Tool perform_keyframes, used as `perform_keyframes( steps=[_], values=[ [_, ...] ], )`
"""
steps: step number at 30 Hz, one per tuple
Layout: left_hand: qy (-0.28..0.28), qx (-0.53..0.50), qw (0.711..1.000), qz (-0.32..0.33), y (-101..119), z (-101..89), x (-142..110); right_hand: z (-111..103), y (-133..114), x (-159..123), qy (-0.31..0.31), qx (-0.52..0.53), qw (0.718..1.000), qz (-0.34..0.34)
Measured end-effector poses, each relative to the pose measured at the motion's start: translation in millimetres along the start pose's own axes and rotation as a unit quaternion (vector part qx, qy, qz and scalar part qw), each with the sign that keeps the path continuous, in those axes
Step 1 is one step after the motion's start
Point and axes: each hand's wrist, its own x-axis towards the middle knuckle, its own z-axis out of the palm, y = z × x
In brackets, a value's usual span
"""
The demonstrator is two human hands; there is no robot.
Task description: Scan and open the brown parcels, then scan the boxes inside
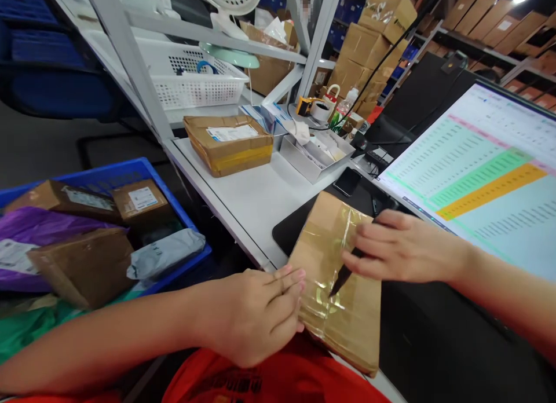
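A flat brown cardboard box point(330, 241), its top crossed by shiny clear tape, lies tilted in front of me over the desk's edge. My left hand point(264, 310) grips its left edge, fingers pressed together. My right hand point(386, 246) is closed around a slim black pointed tool point(341, 280), held with its tip down at the taped top. Whether it is a knife or a pen I cannot tell. Under the box's far side shows a black desk mat point(284, 226).
A taped parcel point(230, 145) and an open white box point(317, 154) stand farther back, near a phone point(347, 182). At right is a monitor point(478, 171). A blue crate point(178, 209) of parcels sits at left, below a white basket point(200, 90) on the bench.
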Motion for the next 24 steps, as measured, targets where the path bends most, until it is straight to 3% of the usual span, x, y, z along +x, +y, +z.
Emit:
perform_keyframes(
  steps=[9, 16, 19, 21, 22, 24],
  values=[
    [0.004, -0.016, 1.0, -0.002, -0.6, 4.4, -3.2, 25.3, 54.4, -32.2, -0.084, -0.077, 0.993, 0.002],
    [-0.008, -0.026, 1.0, 0.011, -1.8, 8.4, 3.3, 53.3, 97.0, -74.5, -0.158, -0.073, 0.979, 0.104],
    [-0.004, -0.065, 0.998, -0.006, -8.6, 3.0, 5.1, 57.9, 110.9, -90.0, -0.186, -0.05, 0.958, 0.212],
    [-0.016, -0.112, 0.993, -0.017, -19.2, -2.9, 10.9, 59.2, 105.4, -96.6, -0.18, -0.038, 0.93, 0.32],
    [-0.026, -0.132, 0.99, -0.03, -26.3, -5.6, 15.9, 60.3, 96.2, -98.2, -0.169, -0.028, 0.906, 0.388],
    [-0.053, -0.165, 0.984, -0.052, -43.1, -7.6, 29.9, 65.6, 65.9, -99.2, -0.123, 0.027, 0.822, 0.555]
  ],
)
